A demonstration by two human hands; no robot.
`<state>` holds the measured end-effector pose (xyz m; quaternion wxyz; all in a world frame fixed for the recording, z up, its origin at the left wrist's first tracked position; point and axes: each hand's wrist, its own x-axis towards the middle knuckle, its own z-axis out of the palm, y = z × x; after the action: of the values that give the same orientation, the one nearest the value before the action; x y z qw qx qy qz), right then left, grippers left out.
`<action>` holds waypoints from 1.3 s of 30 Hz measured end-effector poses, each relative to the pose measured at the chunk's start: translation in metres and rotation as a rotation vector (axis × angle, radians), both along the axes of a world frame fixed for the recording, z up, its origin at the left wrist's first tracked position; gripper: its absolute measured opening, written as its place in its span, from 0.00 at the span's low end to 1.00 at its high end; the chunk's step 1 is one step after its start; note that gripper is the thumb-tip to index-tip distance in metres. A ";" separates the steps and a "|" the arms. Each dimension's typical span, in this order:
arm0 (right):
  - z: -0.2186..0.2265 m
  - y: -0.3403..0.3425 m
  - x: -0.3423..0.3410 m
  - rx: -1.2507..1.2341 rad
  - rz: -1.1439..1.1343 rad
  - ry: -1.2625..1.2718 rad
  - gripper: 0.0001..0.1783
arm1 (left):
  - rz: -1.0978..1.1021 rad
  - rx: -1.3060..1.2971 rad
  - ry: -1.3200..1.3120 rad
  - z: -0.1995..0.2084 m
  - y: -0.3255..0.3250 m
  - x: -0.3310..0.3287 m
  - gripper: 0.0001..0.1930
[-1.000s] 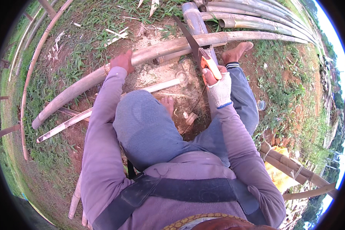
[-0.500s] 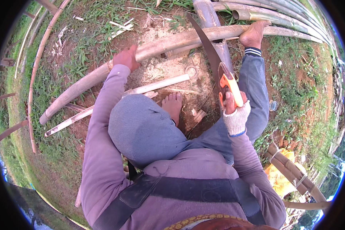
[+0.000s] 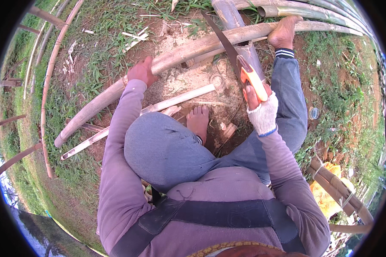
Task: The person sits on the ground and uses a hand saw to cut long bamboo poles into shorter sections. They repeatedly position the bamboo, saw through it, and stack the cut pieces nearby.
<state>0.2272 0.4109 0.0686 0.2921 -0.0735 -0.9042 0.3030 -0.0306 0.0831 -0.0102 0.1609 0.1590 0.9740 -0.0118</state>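
Note:
My right hand [image 3: 260,99], in a white knitted glove with bare fingertips, is closed around the orange handle of a handsaw [image 3: 227,44]. The saw's dark blade crosses a thick bamboo pole [image 3: 193,48] on its far right part, slanting away to the upper left. My left hand [image 3: 141,72] is wrapped over the same pole, left of the blade. Under the pole near the cut lies a greyish bamboo support [image 3: 249,58]. My bare foot [image 3: 284,32] presses on the pole right of the blade. Whether the blade's teeth are inside a cut is hard to see.
Sawdust [image 3: 180,79] covers the ground below the pole. A split bamboo strip [image 3: 180,97] lies by my other foot [image 3: 197,122]. More bamboo poles [image 3: 283,13] are stacked at the far right. Tied bamboo pieces [image 3: 339,188] and an orange-yellow sack [image 3: 326,199] are at the near right.
The saw and my right hand have shifted a little toward the far left along the blade's line. My left hand stays on the pole. The whole view has turned slightly.

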 end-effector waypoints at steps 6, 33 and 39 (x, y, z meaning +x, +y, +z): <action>0.002 -0.009 0.118 -0.383 -0.133 -0.221 0.11 | 0.031 -0.011 -0.016 0.007 0.007 0.011 0.37; -0.004 0.003 0.043 -0.101 -0.021 -0.104 0.13 | 0.010 0.005 0.020 0.002 0.002 0.005 0.35; -0.009 0.009 0.109 -0.246 -0.035 -0.150 0.11 | 0.010 0.018 0.058 -0.003 0.005 0.010 0.35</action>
<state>0.3364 0.4203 0.0598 0.2176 -0.1469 -0.8780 0.4001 -0.0201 0.0884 -0.0133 0.1314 0.1550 0.9791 -0.0068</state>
